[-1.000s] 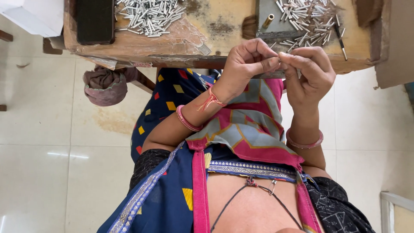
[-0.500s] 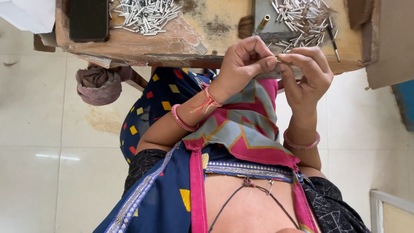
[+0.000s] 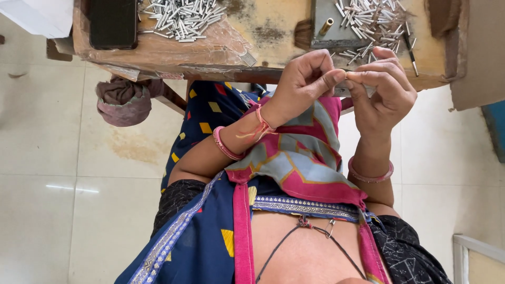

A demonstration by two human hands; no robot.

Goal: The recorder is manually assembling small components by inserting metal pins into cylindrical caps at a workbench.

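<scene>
Pale glossy floor tiles [image 3: 47, 158] spread under a worn wooden table [image 3: 273, 31] whose top is scuffed and stained, with a sheet of clear plastic wrinkled over its left part. On that left part, near the far edge, lies a loose heap of short silvery metal pins [image 3: 181, 18], and just beside it, toward the left corner, a flat black phone [image 3: 113, 23] lies face up. Toward the right end sits a grey metal plate [image 3: 329, 37] with a small brass cylinder [image 3: 326, 26] resting on it and a second scatter of silvery metal pins [image 3: 368, 21] spread across and beyond it; a thin dark tool [image 3: 410, 52] lies near the right edge. A bundled brownish cloth [image 3: 123, 100] sits below the table's near edge on the left. Both hands are raised just in front of the near edge at the right, over a lap covered in pink, grey and dark blue patterned cloth [image 3: 300, 158]. The left hand [image 3: 302, 84] and the right hand [image 3: 381, 94] meet fingertip to fingertip, each grip pinched together on one small silvery metal piece [image 3: 350, 79] held between them, mostly hidden by the fingers. Pink bangles circle both wrists.
</scene>
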